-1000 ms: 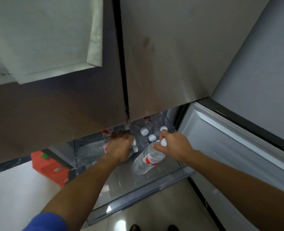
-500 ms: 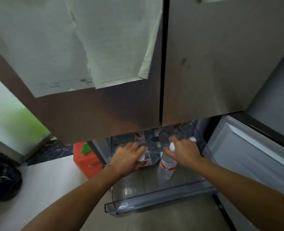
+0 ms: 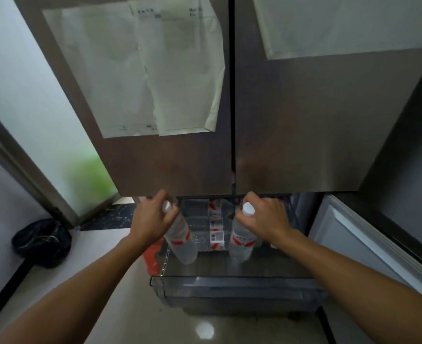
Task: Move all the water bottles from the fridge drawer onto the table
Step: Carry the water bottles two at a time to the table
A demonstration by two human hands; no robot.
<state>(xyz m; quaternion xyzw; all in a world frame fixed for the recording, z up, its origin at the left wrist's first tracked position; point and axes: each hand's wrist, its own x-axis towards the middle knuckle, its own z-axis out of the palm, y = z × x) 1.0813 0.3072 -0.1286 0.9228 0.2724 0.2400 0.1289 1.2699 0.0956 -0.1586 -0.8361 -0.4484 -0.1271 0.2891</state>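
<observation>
My left hand (image 3: 151,220) grips the neck of a clear water bottle (image 3: 181,240) with a white cap and red label, lifted above the left side of the fridge drawer (image 3: 234,284). My right hand (image 3: 267,220) grips a second such bottle (image 3: 241,244) by its neck, over the drawer's right side. Both bottles hang roughly upright, the left one tilted. More bottles (image 3: 216,227) with red labels stand at the back of the pulled-out drawer, partly hidden under the fridge doors.
The closed upper fridge doors (image 3: 291,132) with taped papers (image 3: 160,70) loom right above my hands. An open lower door (image 3: 358,247) is at the right. A red object (image 3: 151,259) sits left of the drawer, a dark bag (image 3: 42,242) on the floor further left.
Both hands have risen with their bottles, out of the drawer's back and up above it. The view has tilted upward, showing more of the fridge doors.
</observation>
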